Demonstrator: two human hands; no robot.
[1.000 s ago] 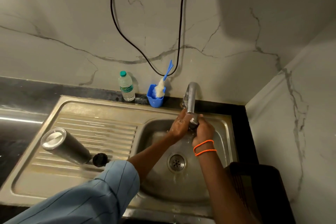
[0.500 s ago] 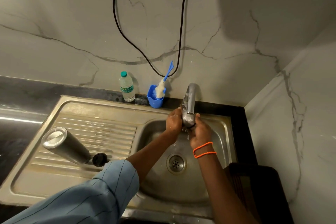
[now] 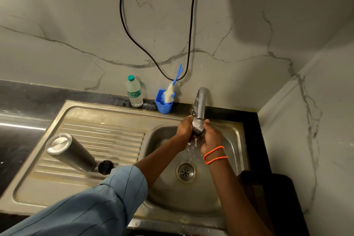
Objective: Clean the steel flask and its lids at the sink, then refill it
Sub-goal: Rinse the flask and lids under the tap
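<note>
Under the tap [image 3: 200, 105], both hands curl around 1 steel lid [image 3: 198, 127]: the left hand [image 3: 184, 128] grips its left side and the right hand [image 3: 210, 137] its right, over the sink basin [image 3: 232, 151], with water falling from between them toward the drain [image 3: 185, 171]. The steel flask [image 3: 70, 152] lies on its side on the ribbed drainboard [image 3: 107, 140], with a black lid [image 3: 105, 167] just beside its mouth end. A plastic water bottle [image 3: 134, 91] and a blue cup [image 3: 164, 103] holding a bottle brush [image 3: 170, 92] stand by the wall.
</note>
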